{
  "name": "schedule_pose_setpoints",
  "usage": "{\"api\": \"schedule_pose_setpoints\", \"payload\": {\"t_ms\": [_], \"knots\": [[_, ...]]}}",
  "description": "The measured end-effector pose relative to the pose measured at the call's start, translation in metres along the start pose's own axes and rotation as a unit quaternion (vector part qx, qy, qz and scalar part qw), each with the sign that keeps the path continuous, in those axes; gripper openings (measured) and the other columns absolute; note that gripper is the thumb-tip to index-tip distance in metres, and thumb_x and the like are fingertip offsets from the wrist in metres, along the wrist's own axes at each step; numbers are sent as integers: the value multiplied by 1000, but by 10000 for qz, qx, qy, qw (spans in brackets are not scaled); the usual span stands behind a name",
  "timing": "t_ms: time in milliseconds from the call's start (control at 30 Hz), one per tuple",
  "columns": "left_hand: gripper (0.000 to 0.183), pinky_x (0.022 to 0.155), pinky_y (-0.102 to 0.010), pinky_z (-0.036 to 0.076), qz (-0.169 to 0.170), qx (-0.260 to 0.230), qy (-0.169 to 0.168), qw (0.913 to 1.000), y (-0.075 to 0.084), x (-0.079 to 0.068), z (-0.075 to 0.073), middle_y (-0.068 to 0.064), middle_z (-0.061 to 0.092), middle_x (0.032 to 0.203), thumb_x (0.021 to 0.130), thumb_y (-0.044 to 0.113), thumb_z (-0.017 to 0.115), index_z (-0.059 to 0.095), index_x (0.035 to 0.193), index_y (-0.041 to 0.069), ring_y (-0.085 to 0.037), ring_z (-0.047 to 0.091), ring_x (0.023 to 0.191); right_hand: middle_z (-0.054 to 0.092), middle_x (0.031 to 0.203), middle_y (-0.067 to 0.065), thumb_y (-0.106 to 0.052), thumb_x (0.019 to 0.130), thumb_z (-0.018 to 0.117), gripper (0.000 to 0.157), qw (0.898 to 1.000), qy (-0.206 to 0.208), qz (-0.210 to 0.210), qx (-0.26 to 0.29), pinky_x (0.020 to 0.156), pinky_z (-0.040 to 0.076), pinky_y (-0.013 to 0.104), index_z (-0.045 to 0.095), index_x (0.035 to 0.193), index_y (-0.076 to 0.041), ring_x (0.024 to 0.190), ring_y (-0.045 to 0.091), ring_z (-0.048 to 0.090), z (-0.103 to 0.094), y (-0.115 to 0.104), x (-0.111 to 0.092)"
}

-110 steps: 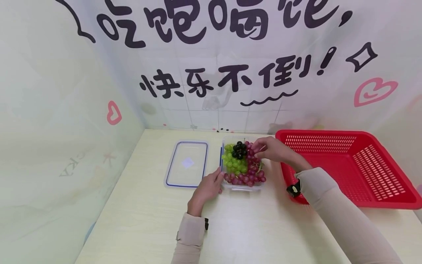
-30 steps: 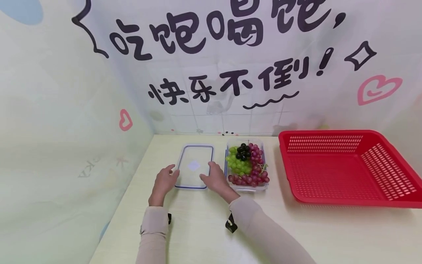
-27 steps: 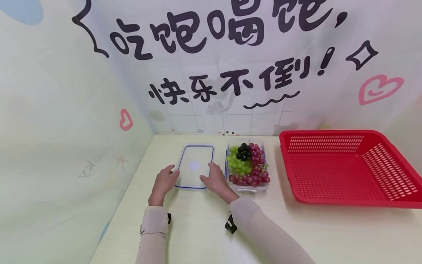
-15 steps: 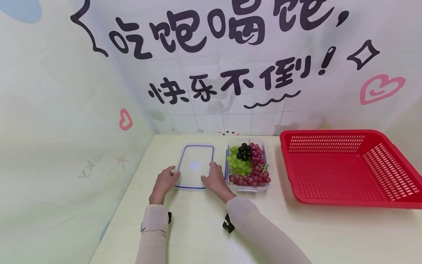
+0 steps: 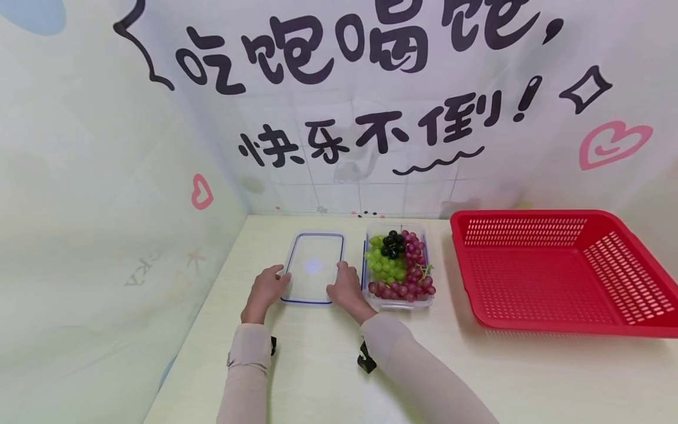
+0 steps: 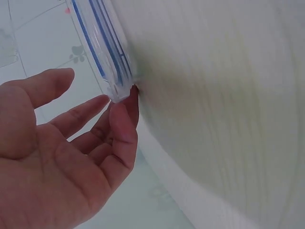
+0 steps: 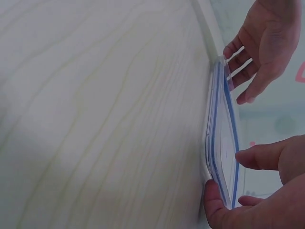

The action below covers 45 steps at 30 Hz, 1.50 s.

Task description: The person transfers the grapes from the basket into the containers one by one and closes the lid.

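A clear plastic lid (image 5: 312, 253) with a blue seal lies on the table. My left hand (image 5: 267, 290) is at its left edge. In the left wrist view, the curled fingers (image 6: 123, 125) hook round the lid's corner while the thumb stays apart. My right hand (image 5: 346, 290) pinches the right edge, thumb above and a finger below in the right wrist view. Just right of it stands a clear food container (image 5: 398, 304) filled with green grapes (image 5: 384, 265), black grapes (image 5: 392, 244) and red grapes (image 5: 405, 290).
A red plastic basket (image 5: 535, 282) with slotted walls stands on the right of the pale wooden table (image 5: 318, 371). A printed wall covering (image 5: 328, 194) encloses the table's back and left sides.
Earlier, my left hand was at the container and my right hand at the red grapes. Both have moved left to the lid. Over the last second they have drawn slightly closer together.
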<state>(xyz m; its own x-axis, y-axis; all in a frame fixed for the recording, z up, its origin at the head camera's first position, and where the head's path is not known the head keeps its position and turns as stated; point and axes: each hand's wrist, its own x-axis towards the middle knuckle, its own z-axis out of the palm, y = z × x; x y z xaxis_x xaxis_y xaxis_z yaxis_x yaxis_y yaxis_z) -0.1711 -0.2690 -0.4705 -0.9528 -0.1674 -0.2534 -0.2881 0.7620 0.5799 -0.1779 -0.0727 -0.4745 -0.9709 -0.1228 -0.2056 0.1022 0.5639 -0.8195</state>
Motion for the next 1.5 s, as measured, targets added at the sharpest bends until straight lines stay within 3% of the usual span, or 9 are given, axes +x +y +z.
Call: {"api": "schedule_pose_setpoints", "payload": {"t_ms": [367, 767, 933, 1200, 1500], "knots": [[53, 100, -54, 45, -173, 158, 24, 9997, -3, 5, 1, -30, 53, 138, 103, 29, 45, 45, 145, -4, -42, 54, 125, 50, 134, 26, -4, 90, 67, 59, 9998, -84, 184, -59, 98, 48, 45, 43, 143, 5, 116, 33, 54, 1, 0, 1], [40, 86, -47, 51, -166, 139, 282, 9994, -6, 4, 2, -24, 63, 125, 102, 21, 46, 61, 130, -4, -34, 62, 105, 51, 130, 25, 3, 88, 66, 59, 9999, -31, 154, 9, 94, 49, 44, 42, 142, 3, 112, 31, 54, 1, 3, 1], [35, 71, -37, 49, -141, 69, 234, 9996, -9, 3, 0, -19, 66, 107, 101, 20, 48, 64, 120, -5, -27, 60, 87, 50, 133, 26, 2, 88, 66, 67, 9995, -55, 315, -11, 98, 48, 44, 34, 146, 6, 118, 33, 53, 1, 2, 2], [25, 60, -29, 40, -165, -84, 402, 9990, -6, -2, -4, -13, 60, 87, 100, 17, 47, 63, 101, -3, -22, 54, 73, 51, 128, 27, 0, 87, 67, 61, 9993, -144, 293, -164, 94, 49, 43, 40, 141, 10, 110, 32, 54, 0, 0, -1], [27, 63, -30, 43, 5, -80, 552, 9984, -1, -6, -10, -16, 62, 93, 101, 15, 49, 63, 109, -6, -24, 56, 78, 50, 131, 24, 1, 87, 68, 66, 9999, 6, 129, 90, 98, 48, 43, 37, 145, 6, 115, 31, 54, -3, -6, -3]]}}
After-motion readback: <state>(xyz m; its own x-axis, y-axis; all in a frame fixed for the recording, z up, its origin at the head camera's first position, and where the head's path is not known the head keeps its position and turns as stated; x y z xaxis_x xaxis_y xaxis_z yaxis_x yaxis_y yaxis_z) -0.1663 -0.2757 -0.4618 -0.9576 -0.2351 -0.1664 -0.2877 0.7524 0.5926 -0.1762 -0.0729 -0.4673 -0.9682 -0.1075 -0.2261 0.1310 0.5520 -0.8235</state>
